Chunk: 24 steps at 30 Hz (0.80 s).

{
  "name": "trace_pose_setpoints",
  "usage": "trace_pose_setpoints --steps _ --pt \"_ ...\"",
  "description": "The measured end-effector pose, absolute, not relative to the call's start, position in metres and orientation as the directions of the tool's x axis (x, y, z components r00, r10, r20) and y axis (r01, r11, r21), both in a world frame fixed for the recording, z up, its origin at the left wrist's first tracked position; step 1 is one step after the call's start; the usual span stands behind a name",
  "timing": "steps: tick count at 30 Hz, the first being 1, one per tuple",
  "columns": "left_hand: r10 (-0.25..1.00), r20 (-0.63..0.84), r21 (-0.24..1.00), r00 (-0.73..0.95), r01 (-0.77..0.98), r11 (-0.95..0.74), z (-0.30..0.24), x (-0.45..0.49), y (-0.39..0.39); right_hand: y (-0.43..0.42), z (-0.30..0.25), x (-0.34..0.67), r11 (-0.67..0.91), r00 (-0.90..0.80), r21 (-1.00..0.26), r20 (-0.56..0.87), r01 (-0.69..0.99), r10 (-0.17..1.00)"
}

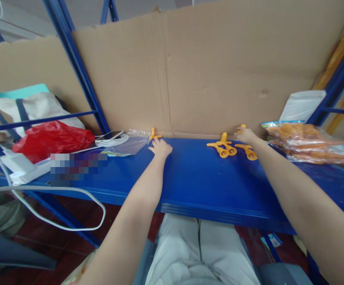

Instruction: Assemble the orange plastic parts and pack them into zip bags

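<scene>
On the blue shelf, my left hand [160,149] lies with its fingers spread, close to a yellow branched plastic piece [153,135]; whether the fingertips touch it cannot be made out. My right hand [247,135] is closed at the back of the shelf, with the tip of a yellow plastic piece [242,126] sticking out by the fingers. Just under it lies another yellow piece [251,154] with a round cup end. Between the hands, several similar yellow branched pieces with cups [223,152] sit in a small cluster.
At right, bagged orange pieces [305,142] are stacked before a white box [301,105]. Left of my left hand are a clear plastic bag [130,145], a coiled white cable [115,139], a red plastic bag [53,140] and a white power strip [32,174]. Cardboard [207,71] closes off the back.
</scene>
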<state>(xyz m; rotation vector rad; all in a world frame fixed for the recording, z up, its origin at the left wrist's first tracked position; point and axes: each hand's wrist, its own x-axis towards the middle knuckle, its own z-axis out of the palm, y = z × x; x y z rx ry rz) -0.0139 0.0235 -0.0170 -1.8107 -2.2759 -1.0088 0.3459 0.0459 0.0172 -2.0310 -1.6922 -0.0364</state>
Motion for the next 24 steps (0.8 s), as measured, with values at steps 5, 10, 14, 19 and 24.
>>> trace_pose_setpoints --steps 5,10,14,19,24 --pt "0.917 0.199 0.451 -0.346 0.863 0.228 -0.018 -0.021 0.028 0.007 0.042 0.330 -0.060 0.306 -0.476 0.460 0.877 0.834" --pt "0.921 0.187 0.399 -0.341 0.883 0.245 -0.012 -0.017 0.023 -0.011 0.027 0.322 0.319 0.118 -0.468 0.692 0.824 0.712" --pt "0.929 0.147 0.355 -0.339 0.895 0.270 -0.010 -0.015 0.021 -0.017 0.006 0.318 0.395 0.073 -0.469 0.712 0.790 0.699" --pt "0.941 0.151 0.309 -0.304 0.918 0.247 -0.009 -0.015 0.021 -0.022 -0.002 0.318 0.394 0.036 -0.407 0.732 0.824 0.680" --pt "0.953 0.190 0.315 -0.237 0.934 0.170 -0.011 -0.016 0.026 -0.021 -0.005 0.321 0.363 0.026 -0.378 0.723 0.852 0.691"
